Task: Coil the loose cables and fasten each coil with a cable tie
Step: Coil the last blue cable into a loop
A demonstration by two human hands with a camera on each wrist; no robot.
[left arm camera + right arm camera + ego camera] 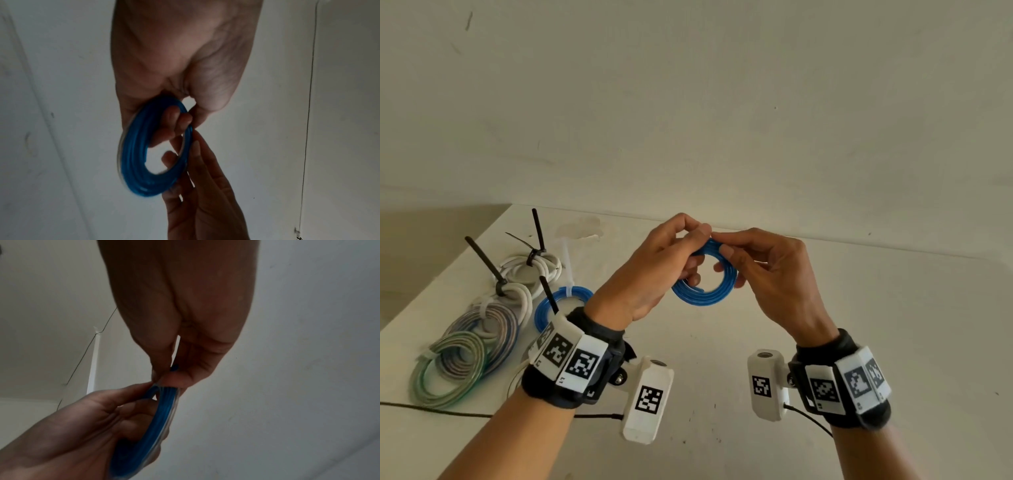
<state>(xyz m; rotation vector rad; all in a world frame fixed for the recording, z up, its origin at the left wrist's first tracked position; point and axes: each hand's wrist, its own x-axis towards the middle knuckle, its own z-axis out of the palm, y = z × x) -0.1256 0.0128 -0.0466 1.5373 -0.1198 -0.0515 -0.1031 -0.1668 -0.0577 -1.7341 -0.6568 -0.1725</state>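
Note:
A small coil of blue cable [705, 291] hangs in the air above the white table [791, 325], held between both hands. My left hand [671, 260] pinches its top with thumb and forefinger, and other fingers reach through the ring [133, 162]. My right hand [750, 260] pinches the same top edge from the right, its fingers curled behind the coil [164, 410]. No cable tie shows on this coil.
At the table's left lie tied coils: a blue one [565, 301] with a white tie, white ones [530, 267] with black ties [482, 260], and pale green and grey ones [458, 363]. A thin black wire [448, 411] runs along the near edge.

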